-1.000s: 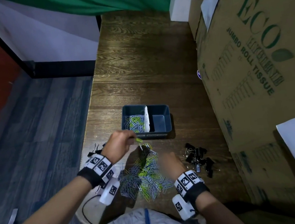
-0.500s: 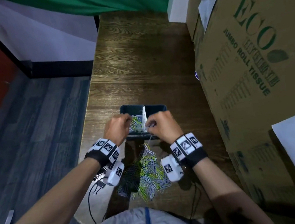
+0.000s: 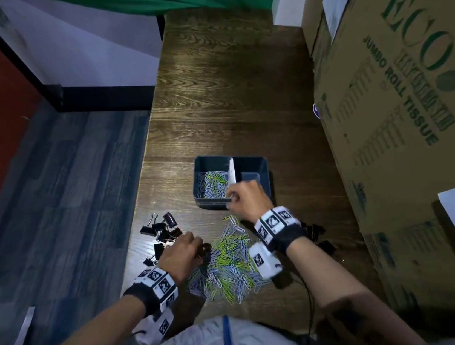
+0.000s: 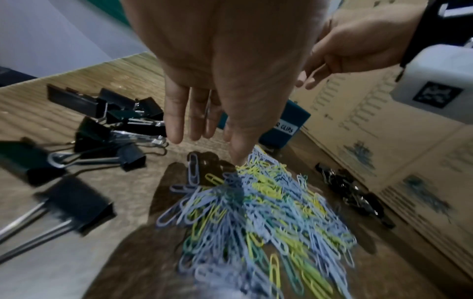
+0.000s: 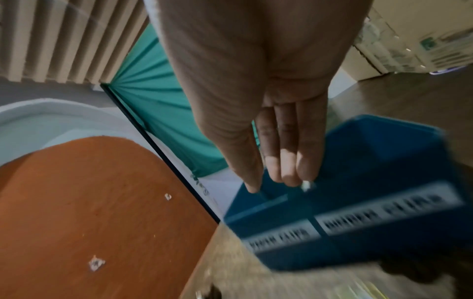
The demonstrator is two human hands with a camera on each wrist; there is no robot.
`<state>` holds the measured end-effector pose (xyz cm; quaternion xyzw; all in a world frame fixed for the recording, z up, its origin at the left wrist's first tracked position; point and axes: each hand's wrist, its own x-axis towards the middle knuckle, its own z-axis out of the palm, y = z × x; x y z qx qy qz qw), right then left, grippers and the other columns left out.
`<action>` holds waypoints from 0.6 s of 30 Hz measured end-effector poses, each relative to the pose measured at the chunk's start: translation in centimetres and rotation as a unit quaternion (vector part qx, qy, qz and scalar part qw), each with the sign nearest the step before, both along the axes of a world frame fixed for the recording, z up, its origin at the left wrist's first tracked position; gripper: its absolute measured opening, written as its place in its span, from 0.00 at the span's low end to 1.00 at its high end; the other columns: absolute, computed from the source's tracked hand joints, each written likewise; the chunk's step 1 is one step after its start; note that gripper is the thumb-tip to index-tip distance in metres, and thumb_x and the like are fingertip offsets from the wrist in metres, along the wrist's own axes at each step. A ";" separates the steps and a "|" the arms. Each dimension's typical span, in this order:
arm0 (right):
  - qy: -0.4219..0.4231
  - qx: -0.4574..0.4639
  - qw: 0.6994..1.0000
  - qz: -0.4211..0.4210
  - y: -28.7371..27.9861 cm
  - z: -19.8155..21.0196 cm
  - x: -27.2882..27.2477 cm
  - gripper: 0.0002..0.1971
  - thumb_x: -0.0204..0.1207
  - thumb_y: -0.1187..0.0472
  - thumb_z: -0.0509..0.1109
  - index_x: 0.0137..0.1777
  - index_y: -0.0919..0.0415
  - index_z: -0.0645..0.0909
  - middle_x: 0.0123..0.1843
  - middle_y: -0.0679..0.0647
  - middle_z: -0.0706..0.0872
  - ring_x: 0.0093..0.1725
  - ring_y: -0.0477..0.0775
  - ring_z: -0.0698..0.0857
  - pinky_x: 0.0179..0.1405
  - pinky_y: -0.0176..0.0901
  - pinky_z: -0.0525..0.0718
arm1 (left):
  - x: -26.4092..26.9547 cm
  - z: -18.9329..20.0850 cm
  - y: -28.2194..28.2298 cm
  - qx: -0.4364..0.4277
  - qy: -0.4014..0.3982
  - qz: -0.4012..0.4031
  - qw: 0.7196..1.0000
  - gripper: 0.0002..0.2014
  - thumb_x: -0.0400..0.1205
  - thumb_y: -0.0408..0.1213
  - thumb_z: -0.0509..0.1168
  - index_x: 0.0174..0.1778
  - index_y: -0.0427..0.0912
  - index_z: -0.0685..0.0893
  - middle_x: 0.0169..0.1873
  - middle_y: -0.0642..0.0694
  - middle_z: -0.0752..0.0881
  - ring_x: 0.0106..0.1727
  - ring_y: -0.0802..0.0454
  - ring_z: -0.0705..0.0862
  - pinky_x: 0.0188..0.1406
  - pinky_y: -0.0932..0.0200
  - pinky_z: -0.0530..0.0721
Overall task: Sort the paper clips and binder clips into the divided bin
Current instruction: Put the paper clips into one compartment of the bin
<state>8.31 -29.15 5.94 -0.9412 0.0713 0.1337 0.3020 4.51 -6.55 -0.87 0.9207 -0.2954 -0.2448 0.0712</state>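
A dark blue divided bin (image 3: 263,168) stands on the wooden table, split by a white divider (image 3: 231,170). Its left compartment holds paper clips (image 3: 212,184); the right one shows only bare floor. A pile of blue, yellow and green paper clips (image 3: 229,264) lies in front of it. My left hand (image 3: 198,247) is at the pile's left edge, its fingers (image 4: 176,121) straight and the thumb tip touching the clips (image 4: 256,202). My right hand (image 3: 232,199) hovers at the bin's front rim (image 5: 358,212) with straight fingers (image 5: 289,174), holding nothing I can see.
Black binder clips (image 3: 162,232) lie in a heap left of the pile, near the table's left edge. More binder clips (image 3: 318,235) sit to the right, partly under my right wrist. A large cardboard box (image 3: 397,94) walls the table's right side.
Half a second ago both hands were at the bin. My left hand has pulled back down to the paper clip pile. My right hand stays at the bin's front rim.
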 end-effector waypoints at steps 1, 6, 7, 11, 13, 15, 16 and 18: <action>0.018 -0.004 1.000 0.009 -0.2 -1.5 -1.5 0.10 0.75 0.69 0.76 0.54 0.60 0.88 0.48 0.58 0.91 0.45 0.56 0.90 0.50 0.46 0.90 | -0.5 -0.1 0.2 0.012 0.011 -0.006 1.000 0.29 0.77 0.48 0.71 0.72 0.43 0.71 0.63 0.43 0.76 0.60 0.47 0.77 0.52 0.52 0.83; 0.151 -0.030 0.988 -0.006 -1.9 -7.8 -8.5 0.37 0.73 0.61 0.79 0.79 0.43 0.67 0.83 0.57 0.63 0.80 0.62 0.70 0.74 0.67 0.77 | -1.8 -1.0 1.4 0.064 0.027 -0.045 0.997 0.44 0.71 0.56 0.74 0.78 0.47 0.61 0.69 0.45 0.70 0.66 0.48 0.72 0.57 0.51 0.82; 0.175 -0.043 0.984 -0.014 -2.4 -8.5 -9.5 0.39 0.73 0.59 0.79 0.80 0.40 0.64 0.84 0.57 0.57 0.81 0.64 0.67 0.76 0.69 0.73 | -2.0 -1.2 1.5 0.067 0.033 -0.046 0.996 0.44 0.70 0.55 0.75 0.78 0.48 0.61 0.69 0.45 0.70 0.66 0.48 0.72 0.56 0.51 0.82; 0.191 -0.129 0.972 -0.045 -3.3 -9.1 -12.3 0.41 0.67 0.48 0.83 0.76 0.52 0.65 0.75 0.60 0.61 0.73 0.66 0.72 0.69 0.62 0.80 | -2.6 -2.3 1.6 0.077 0.068 -0.004 0.995 0.46 0.66 0.50 0.79 0.76 0.52 0.60 0.67 0.46 0.68 0.63 0.45 0.76 0.45 0.48 0.84; 0.216 -0.139 0.965 -0.057 -2.9 -9.2 -12.8 0.45 0.63 0.43 0.83 0.76 0.52 0.62 0.75 0.63 0.60 0.75 0.68 0.68 0.68 0.63 0.78 | -2.8 -2.8 1.3 0.069 0.084 0.007 0.994 0.47 0.66 0.49 0.79 0.76 0.50 0.58 0.67 0.44 0.65 0.62 0.42 0.78 0.47 0.46 0.85; 0.213 -0.131 0.967 -0.055 -1.9 -9.4 -12.8 0.48 0.60 0.43 0.84 0.76 0.51 0.61 0.74 0.62 0.62 0.73 0.68 0.68 0.66 0.62 0.79 | -3.0 -3.0 0.6 0.043 0.093 0.010 0.995 0.46 0.68 0.46 0.80 0.76 0.48 0.58 0.66 0.42 0.65 0.59 0.43 0.80 0.50 0.48 0.86; 0.203 -0.119 0.971 -0.050 -1.4 -9.5 -12.6 0.48 0.59 0.45 0.85 0.75 0.51 0.62 0.73 0.61 0.64 0.72 0.67 0.69 0.65 0.61 0.80 | -3.0 -3.2 0.3 0.027 0.094 0.011 0.995 0.46 0.68 0.44 0.79 0.76 0.48 0.58 0.65 0.42 0.65 0.55 0.43 0.81 0.49 0.50 0.87; 0.180 -0.093 0.979 -0.036 -0.3 -9.7 -12.2 0.48 0.60 0.48 0.86 0.76 0.49 0.62 0.72 0.59 0.66 0.71 0.65 0.70 0.66 0.61 0.80 | -2.9 -3.3 -0.6 0.001 0.100 0.016 0.995 0.45 0.69 0.40 0.79 0.76 0.51 0.57 0.63 0.43 0.66 0.47 0.45 0.83 0.42 0.52 0.87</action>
